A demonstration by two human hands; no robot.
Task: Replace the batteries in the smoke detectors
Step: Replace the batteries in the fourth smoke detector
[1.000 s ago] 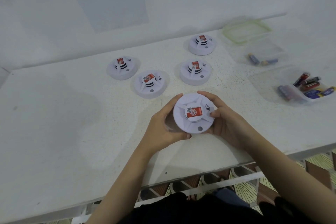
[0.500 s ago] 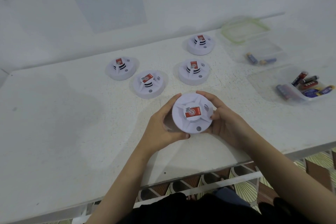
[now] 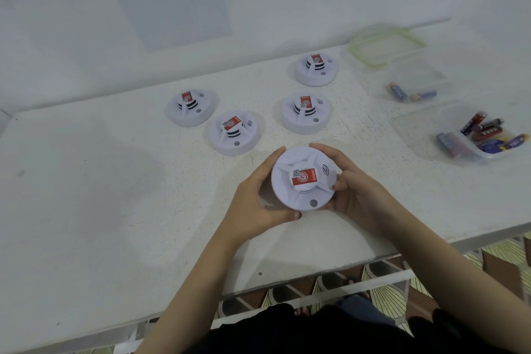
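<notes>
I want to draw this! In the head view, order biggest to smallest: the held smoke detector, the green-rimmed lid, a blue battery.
Largest, tied: held smoke detector and green-rimmed lid; detector is nearer, so unranked.
Smallest: blue battery.

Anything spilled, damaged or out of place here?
Nothing stands out. The left hand and right hand hold one smoke detector; four more sit flat on the table. Batteries lie inside two clear tubs, none spilled; a green-rimmed lid lies behind.

Cool, even light washed the white tabletop; a soft shadow lay toward 9 o'clock. Detail was slightly soft, and straight edges bowed near the rim.
</notes>
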